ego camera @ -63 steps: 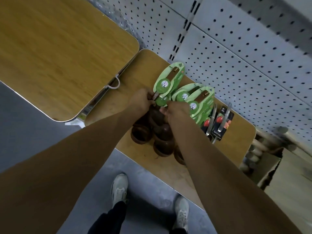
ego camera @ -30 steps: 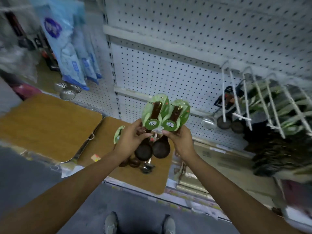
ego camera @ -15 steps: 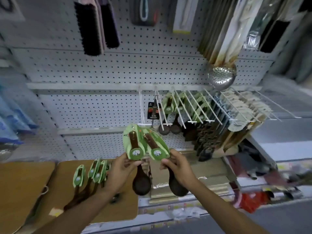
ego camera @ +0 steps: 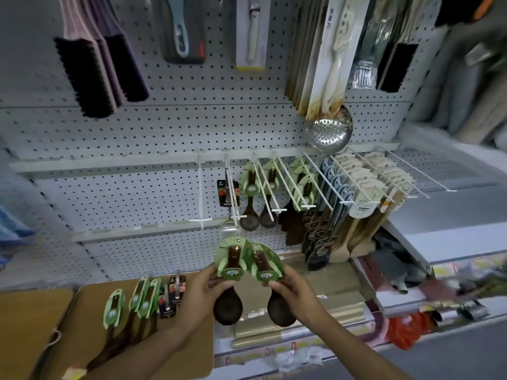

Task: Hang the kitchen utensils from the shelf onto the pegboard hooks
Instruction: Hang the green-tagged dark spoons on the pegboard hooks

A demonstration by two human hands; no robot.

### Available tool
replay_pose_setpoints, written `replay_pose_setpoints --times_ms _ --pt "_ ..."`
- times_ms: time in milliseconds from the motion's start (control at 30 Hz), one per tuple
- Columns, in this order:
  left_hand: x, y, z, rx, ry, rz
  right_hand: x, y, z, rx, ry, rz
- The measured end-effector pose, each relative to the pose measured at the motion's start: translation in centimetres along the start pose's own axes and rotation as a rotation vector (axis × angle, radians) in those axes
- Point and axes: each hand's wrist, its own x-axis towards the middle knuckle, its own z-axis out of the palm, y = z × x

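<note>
**Two spoons up for hanging**

A carded spoon is gripped in the left hand (ego camera: 204, 283), another spoon (ego camera: 264, 266) in the right hand (ego camera: 290, 283), below the hooks (ego camera: 264, 185). Each card hole should be lined with a hook tip, one at a time.

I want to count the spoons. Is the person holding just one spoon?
No, the left hand holds one dark spoon and the right hand holds another spoon.

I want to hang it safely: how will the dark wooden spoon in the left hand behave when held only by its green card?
The wooden spoon looks stiff, and its big bowl probably makes it bottom-heavy. The green card seems thin, so it may bend. The left hand grips near the card's base, likely steadier.
</note>
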Motion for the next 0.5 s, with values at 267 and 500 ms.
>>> replay_pose_setpoints --times_ms 267,500 --pt "1.3 1.0 3.5 -0.006 -0.018 -0.030 0.5 0.7 -3.9 0.070 0.101 -0.071" --pt "0.4 0.3 5.7 -0.014 0.026 -0.096 1.6 2.0 -7.5 0.128 0.023 -0.016"
